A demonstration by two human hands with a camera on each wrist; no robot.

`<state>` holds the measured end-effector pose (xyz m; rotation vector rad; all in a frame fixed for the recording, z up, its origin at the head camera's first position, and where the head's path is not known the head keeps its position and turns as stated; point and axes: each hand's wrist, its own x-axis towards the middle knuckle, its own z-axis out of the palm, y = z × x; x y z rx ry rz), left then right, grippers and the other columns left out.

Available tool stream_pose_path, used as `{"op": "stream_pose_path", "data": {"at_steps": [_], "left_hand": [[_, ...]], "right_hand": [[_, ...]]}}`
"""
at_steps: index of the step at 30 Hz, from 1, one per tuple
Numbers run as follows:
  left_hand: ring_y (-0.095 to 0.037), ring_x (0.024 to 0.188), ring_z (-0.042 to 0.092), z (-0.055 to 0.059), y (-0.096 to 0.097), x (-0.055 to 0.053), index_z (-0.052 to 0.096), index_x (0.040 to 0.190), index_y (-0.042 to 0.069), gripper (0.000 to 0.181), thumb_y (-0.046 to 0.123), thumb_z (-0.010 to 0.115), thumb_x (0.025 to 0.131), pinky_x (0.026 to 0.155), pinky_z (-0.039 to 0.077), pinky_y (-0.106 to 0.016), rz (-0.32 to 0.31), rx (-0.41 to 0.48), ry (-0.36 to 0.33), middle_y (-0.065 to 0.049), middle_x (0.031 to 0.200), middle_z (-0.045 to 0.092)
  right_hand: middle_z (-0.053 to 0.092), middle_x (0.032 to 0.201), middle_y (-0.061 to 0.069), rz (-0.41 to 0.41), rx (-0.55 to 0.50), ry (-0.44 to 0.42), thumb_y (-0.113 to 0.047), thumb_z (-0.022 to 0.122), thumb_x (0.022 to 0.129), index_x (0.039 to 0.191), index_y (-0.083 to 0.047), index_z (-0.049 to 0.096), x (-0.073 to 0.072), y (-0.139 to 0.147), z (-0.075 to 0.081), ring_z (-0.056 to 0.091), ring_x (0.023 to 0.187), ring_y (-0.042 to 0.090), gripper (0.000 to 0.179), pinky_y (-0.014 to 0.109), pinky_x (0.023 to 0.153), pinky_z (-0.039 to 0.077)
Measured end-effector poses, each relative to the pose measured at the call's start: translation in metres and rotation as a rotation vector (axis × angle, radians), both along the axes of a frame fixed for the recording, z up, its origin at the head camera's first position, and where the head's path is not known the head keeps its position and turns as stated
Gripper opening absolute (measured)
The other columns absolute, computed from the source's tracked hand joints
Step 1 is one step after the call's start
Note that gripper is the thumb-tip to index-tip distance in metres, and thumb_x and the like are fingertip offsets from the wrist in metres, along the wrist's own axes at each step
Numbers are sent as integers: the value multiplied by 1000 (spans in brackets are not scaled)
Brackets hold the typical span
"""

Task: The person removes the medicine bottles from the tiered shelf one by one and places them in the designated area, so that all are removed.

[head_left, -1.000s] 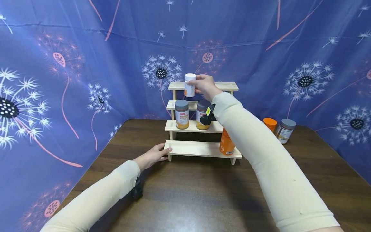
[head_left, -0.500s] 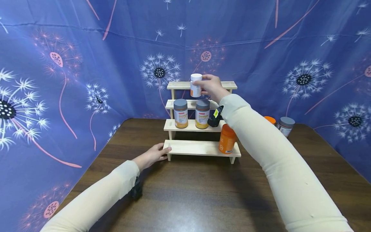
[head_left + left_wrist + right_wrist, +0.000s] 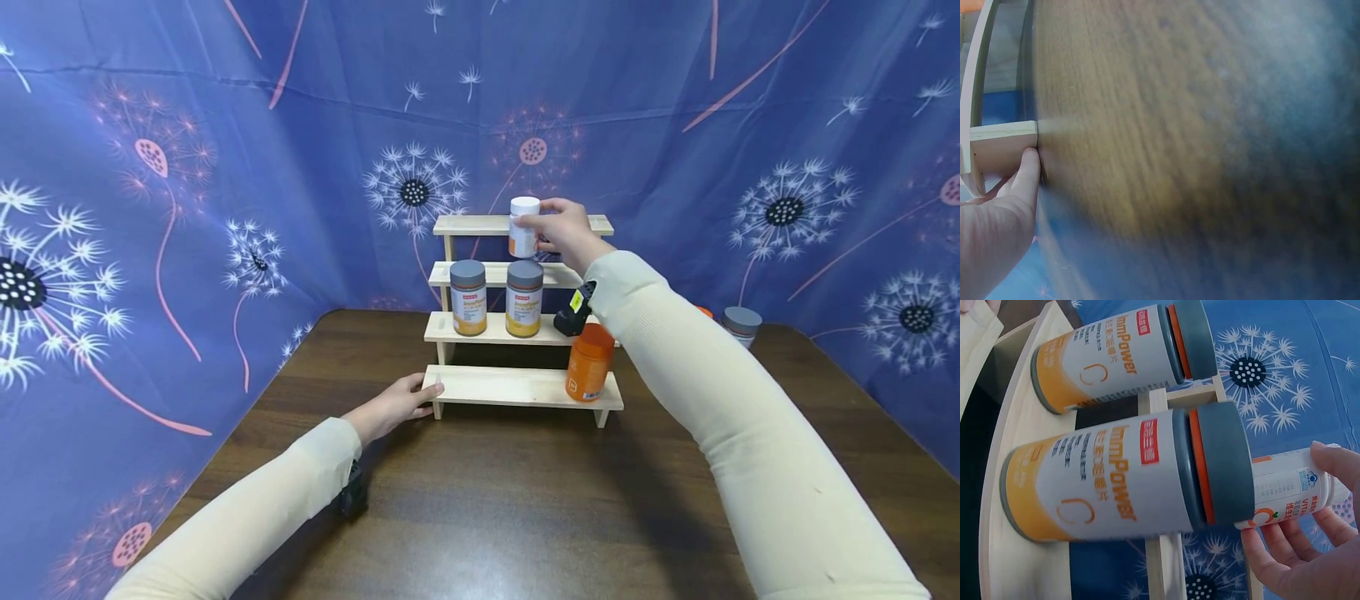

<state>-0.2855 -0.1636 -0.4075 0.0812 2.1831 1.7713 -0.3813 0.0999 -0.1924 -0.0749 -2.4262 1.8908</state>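
Observation:
My right hand (image 3: pixel 572 233) pinches a small white pill bottle (image 3: pixel 524 227) between thumb and fingers. It is held upright before the upper tiers of a stepped wooden display rack (image 3: pixel 495 384). In the right wrist view the pill bottle (image 3: pixel 1285 486) shows orange print, its base partly hidden behind a grey-lidded supplement jar (image 3: pixel 1116 478). Two such jars stand on the second tier from the bottom, a left jar (image 3: pixel 468 298) and a right jar (image 3: pixel 523 300). My left hand (image 3: pixel 397 407) grips the left end of the lowest tier, thumb on top.
An orange bottle (image 3: pixel 588 363) stands at the right end of the lowest tier, below my right forearm. Behind that arm, on the brown table (image 3: pixel 480 508), another grey-lidded jar (image 3: pixel 742 323) and an orange lid (image 3: pixel 704 312) partly show. A blue dandelion-print cloth (image 3: pixel 645 158) hangs behind.
My right hand has carried the white pill bottle to the right along the upper tiers, uncovering the right jar and the orange bottle. My left hand stays on the rack.

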Motion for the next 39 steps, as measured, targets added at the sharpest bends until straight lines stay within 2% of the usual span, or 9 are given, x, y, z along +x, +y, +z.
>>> {"op": "stream_pose_path", "data": {"at_steps": [4,9,22,39], "left_hand": [[-28,125,47,0,0,0,30,144,-10,53,16,49,103,110,44,-44,-3,-6,0,-27,138,45],[-30,128,46,0,0,1,29,144,-10,53,17,48,103,111,44,-45,-5,-8,1,-28,140,44],[-36,133,43,-3,-1,2,28,146,-9,55,20,49,103,110,44,-46,-15,-22,12,-28,142,42],[-38,134,42,-1,0,2,29,145,-9,55,19,49,103,110,44,-46,-6,-22,14,-28,143,41]], "right_hand": [[50,139,8,-14,4,5,-28,72,88,140,-16,47,-1,7,-3,53,114,21,59,37,100,53],[47,143,8,-19,-2,5,-28,72,88,141,-13,45,0,15,-6,51,123,22,61,39,104,51],[49,141,10,-31,52,11,-30,72,88,141,-12,45,6,29,-12,52,123,26,62,39,103,52],[45,145,11,-75,39,-4,-30,71,88,143,-10,41,9,48,-14,51,126,27,65,38,104,51]]}}
